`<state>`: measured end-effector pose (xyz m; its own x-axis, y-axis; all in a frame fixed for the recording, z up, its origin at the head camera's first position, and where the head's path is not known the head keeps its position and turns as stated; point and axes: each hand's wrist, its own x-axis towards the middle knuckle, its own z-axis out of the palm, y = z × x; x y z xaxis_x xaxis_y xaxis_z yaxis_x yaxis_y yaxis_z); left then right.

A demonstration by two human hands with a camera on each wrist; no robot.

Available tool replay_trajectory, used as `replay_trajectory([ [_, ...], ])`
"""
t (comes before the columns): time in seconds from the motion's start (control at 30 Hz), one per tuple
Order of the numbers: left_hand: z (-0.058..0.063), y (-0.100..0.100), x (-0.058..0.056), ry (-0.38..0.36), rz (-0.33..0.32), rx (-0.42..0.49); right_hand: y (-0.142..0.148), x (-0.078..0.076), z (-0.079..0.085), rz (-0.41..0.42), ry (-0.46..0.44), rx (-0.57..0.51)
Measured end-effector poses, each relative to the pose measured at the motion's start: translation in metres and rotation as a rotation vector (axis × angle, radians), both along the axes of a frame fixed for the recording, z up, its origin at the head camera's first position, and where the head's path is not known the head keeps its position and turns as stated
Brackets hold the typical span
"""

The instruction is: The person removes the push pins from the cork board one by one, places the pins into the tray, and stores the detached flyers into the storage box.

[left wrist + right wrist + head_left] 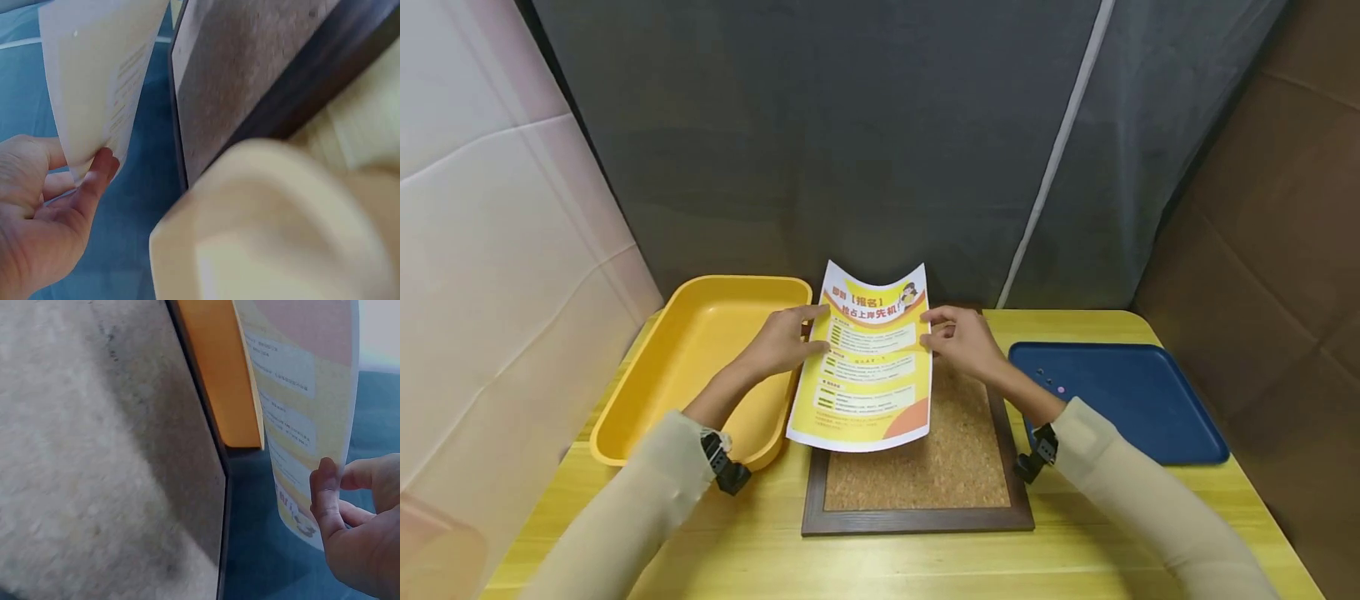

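A yellow printed flyer (872, 358) is held up between both hands, its sheet bowed. My left hand (785, 340) pinches its left edge, and my right hand (962, 340) pinches the right edge at about the same height. In the left wrist view the left hand (62, 206) has thumb and fingers on either side of the paper (100, 81). The right wrist view shows the right hand (356, 512) gripping the sheet (300, 412) likewise. Below the flyer lies a cork board (917, 483) with a dark brown frame, its upper left part hidden by the paper.
To the left stands a deep yellow tray (640, 392), close beside the board. A shallow blue tray (1127, 400) sits at the right with a few tiny items near its left edge, one of them a pink piece (1061, 389). A grey curtain (850, 150) hangs behind the wooden table (760, 558).
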<state>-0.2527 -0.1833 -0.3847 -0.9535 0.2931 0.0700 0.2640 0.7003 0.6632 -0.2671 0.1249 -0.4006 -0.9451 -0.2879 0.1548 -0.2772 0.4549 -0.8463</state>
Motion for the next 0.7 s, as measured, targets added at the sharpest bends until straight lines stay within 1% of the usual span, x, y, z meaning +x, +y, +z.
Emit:
replay_trajectory([
  [0.2,0.009,-0.025,-0.003,-0.036,0.006,-0.01,-0.022,-0.005,0.009,0.013,-0.026,-0.019],
  [0.4,0.018,-0.046,-0.005,-0.063,0.018,-0.028,-0.045,-0.013,0.01,0.057,-0.033,-0.098],
  [0.5,0.021,-0.056,-0.006,-0.061,0.01,-0.046,-0.056,-0.015,0.008,0.069,-0.049,-0.128],
  [0.7,0.029,-0.076,-0.007,-0.029,-0.008,-0.096,-0.08,-0.019,0.008,0.098,-0.091,-0.174],
])
